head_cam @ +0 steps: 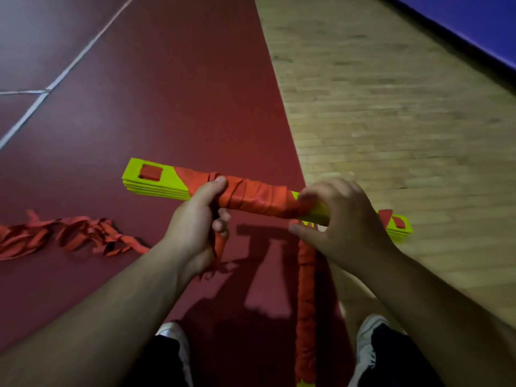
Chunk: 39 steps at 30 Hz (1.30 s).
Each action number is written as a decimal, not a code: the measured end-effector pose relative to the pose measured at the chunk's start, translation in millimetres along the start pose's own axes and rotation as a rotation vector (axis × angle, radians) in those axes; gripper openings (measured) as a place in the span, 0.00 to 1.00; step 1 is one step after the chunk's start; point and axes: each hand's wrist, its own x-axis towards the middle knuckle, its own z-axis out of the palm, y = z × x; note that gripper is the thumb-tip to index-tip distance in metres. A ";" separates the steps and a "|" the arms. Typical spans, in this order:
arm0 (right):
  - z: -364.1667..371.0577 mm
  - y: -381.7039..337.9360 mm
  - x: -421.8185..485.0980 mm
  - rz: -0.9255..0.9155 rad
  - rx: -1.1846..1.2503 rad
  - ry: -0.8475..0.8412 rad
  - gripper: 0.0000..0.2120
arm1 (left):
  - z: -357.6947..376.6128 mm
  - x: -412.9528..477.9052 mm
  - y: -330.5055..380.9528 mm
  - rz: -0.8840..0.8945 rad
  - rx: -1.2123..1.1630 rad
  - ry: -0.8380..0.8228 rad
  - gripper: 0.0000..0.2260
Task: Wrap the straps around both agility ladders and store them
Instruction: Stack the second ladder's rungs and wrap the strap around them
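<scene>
Holding level at mid-frame, above the floor: rung bundle (164,188) of stacked yellow-green slats, middle wound tight with red strap (257,196). Gripped by left hand (195,224) at the left end of the winding, thumb on top, fingers curled under, loose strap tail trailing down from the palm. Gripped by right hand (343,219) at the right end of the winding, fingers curled over the slats, fingertips blurred. Both slat ends sticking out bare past the hands, left end over the red mat (167,93), right end over the wood floor (391,107). Hanging straight down below the right hand: second red-wrapped piece (305,303), yellow tip at the bottom frame edge, between two shoes (365,344); cannot tell what holds it up. Lying loose on the mat at the left frame edge: tangle of red straps (69,236), well apart from the bundle. Mat-to-wood seam running diagonally under the bundle. Open floor ahead on both surfaces; white lines (69,68) upper left, blue padding (474,23) across the top right corner.
</scene>
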 end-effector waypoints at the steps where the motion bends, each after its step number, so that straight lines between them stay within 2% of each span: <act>1: 4.5 3.9 1.5 -0.010 -0.072 -0.037 0.35 | -0.5 0.2 -0.2 -0.006 0.004 -0.007 0.13; 3: 11.7 6.3 -0.3 0.023 -0.193 -0.143 0.46 | 2.0 -1.4 -1.5 -0.026 0.008 -0.052 0.13; 4: 13.0 7.2 -3.0 0.038 -0.233 -0.165 0.46 | 4.6 -3.1 -2.7 -0.042 0.007 -0.092 0.13; 7: 3.0 11.8 -3.0 0.037 -0.176 -0.078 0.33 | 1.6 -6.1 -1.3 -0.043 0.057 -0.257 0.13; 10: -10.7 19.1 -6.3 0.092 -0.068 -0.181 0.29 | -14.8 -6.4 7.7 0.057 0.453 -0.522 0.24; 11: -13.2 21.0 -9.2 0.110 -0.035 -0.220 0.29 | -19.4 -7.0 9.0 0.079 0.585 -0.569 0.27; 13: -15.2 24.3 -16.9 0.144 0.041 -0.308 0.28 | -26.3 -4.3 5.7 0.125 0.739 -0.544 0.28; 15: -11.2 25.3 -23.6 0.156 0.170 -0.416 0.23 | -31.2 0.4 -2.0 0.161 0.752 -0.533 0.28; 19: -5.3 28.2 -33.0 0.220 0.416 -0.616 0.15 | -33.8 5.3 -10.7 0.122 0.523 -0.673 0.37; 21: -5.9 31.6 -33.2 0.219 0.394 -0.691 0.10 | -31.3 1.6 -10.3 0.204 0.611 -0.623 0.37; 23: -6.6 33.1 -31.5 0.230 0.351 -0.731 0.09 | -25.0 -4.5 -10.1 0.335 0.724 -0.540 0.28; 24: -6.6 34.1 -30.8 0.234 0.332 -0.737 0.08 | -19.4 -7.8 -11.6 0.388 0.713 -0.494 0.23; 26: -6.4 33.4 -29.2 0.235 0.325 -0.731 0.07 | -7.7 -15.3 -14.4 0.462 0.634 -0.408 0.22; 29: -6.8 25.3 -25.7 0.214 0.352 -0.652 0.17 | 4.2 -17.9 -14.4 0.540 0.572 -0.275 0.18; 33: -20.7 6.7 -27.6 0.143 0.295 -0.457 0.34 | 7.0 -21.9 -0.7 0.455 0.519 -0.005 0.25; 36: -22.3 -12.3 -31.6 0.098 0.040 -0.390 0.48 | 12.5 -27.9 6.5 0.325 0.419 0.085 0.24; 37: -18.1 -17.2 -32.3 0.098 -0.084 -0.347 0.50 | 12.5 -29.1 6.4 0.282 0.390 0.086 0.24; 39: -10.6 -20.1 -32.5 0.099 -0.250 -0.187 0.42 | 7.6 -29.4 2.0 0.214 0.350 0.020 0.27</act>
